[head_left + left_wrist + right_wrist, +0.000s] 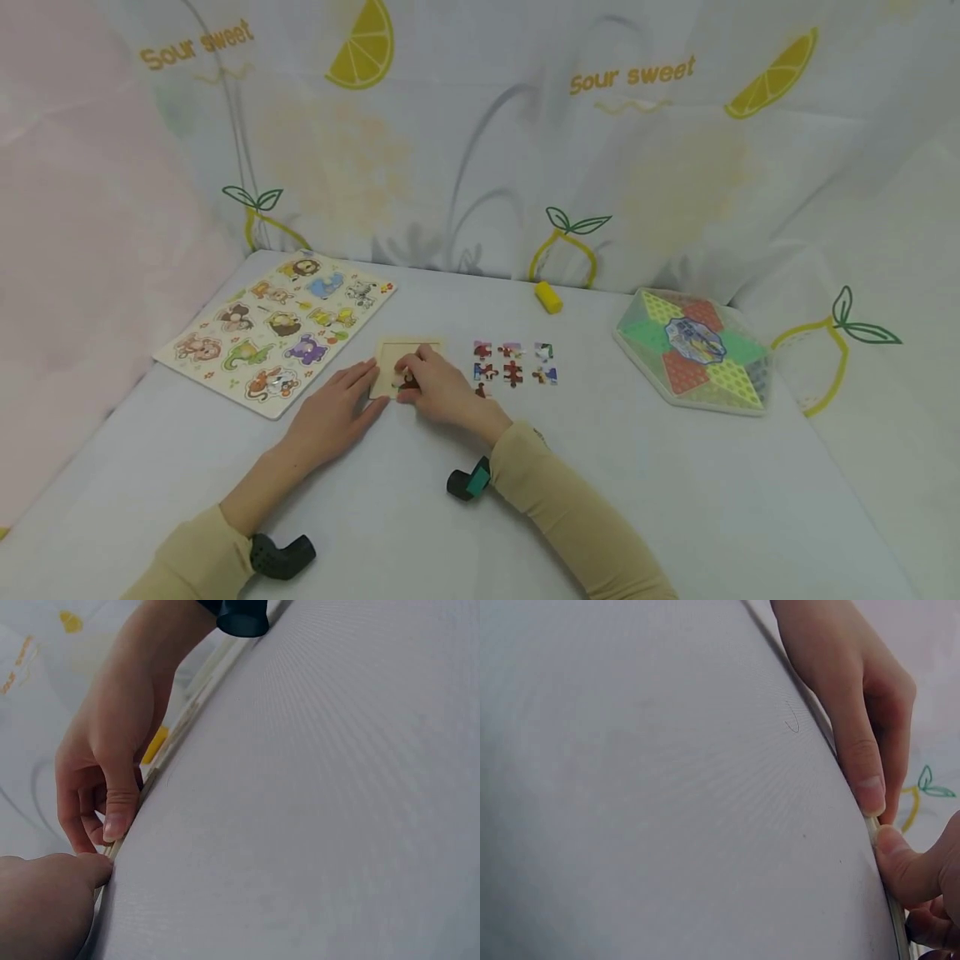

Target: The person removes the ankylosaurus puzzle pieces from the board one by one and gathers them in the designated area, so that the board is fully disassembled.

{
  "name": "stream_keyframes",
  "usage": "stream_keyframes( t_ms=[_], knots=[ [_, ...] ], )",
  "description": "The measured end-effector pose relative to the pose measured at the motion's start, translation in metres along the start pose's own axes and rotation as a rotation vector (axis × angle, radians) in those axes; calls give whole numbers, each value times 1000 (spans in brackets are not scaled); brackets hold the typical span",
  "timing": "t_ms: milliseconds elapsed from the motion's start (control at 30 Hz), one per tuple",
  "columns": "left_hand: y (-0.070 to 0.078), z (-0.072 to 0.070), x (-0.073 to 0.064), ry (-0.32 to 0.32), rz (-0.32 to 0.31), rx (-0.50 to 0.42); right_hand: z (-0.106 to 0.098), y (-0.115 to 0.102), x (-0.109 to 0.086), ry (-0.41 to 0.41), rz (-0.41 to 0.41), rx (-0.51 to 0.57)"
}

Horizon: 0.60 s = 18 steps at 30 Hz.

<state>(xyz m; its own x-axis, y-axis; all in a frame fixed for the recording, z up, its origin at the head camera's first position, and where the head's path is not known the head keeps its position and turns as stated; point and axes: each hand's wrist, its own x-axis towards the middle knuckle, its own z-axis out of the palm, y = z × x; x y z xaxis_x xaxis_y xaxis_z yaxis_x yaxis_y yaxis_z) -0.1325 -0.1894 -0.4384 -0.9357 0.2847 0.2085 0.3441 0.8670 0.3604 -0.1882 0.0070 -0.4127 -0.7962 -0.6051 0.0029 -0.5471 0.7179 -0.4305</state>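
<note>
A small square wooden puzzle tray (pixel 386 367) lies on the white table in the head view. My left hand (pixel 330 418) rests at its left side, fingers fairly straight along the edge and thumb at the near corner. Over the tray's right part, my right hand (pixel 441 388) has curled fingers and pinches a dark brown jigsaw piece (pixel 408 381), partly hidden by the fingers. In the left wrist view the right thumb (pixel 116 821) is down at the tray's near edge. Just right of the tray, several loose jigsaw pieces (pixel 513 372) lie in rows.
An animal peg puzzle board (pixel 255 396) lies at the left. At the right is a hexagonal box (pixel 681 398) with a coloured star pattern. A yellow cylinder (pixel 548 297) lies near the back, before a lemon-print cloth (pixel 450 150).
</note>
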Motion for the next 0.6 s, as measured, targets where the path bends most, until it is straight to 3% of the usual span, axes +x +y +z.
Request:
stream_keyframes(
  t_ms=[600],
  knots=[
    [-1,0,1,-14,-4,5,0,1,0,-7,14,19]
  ],
)
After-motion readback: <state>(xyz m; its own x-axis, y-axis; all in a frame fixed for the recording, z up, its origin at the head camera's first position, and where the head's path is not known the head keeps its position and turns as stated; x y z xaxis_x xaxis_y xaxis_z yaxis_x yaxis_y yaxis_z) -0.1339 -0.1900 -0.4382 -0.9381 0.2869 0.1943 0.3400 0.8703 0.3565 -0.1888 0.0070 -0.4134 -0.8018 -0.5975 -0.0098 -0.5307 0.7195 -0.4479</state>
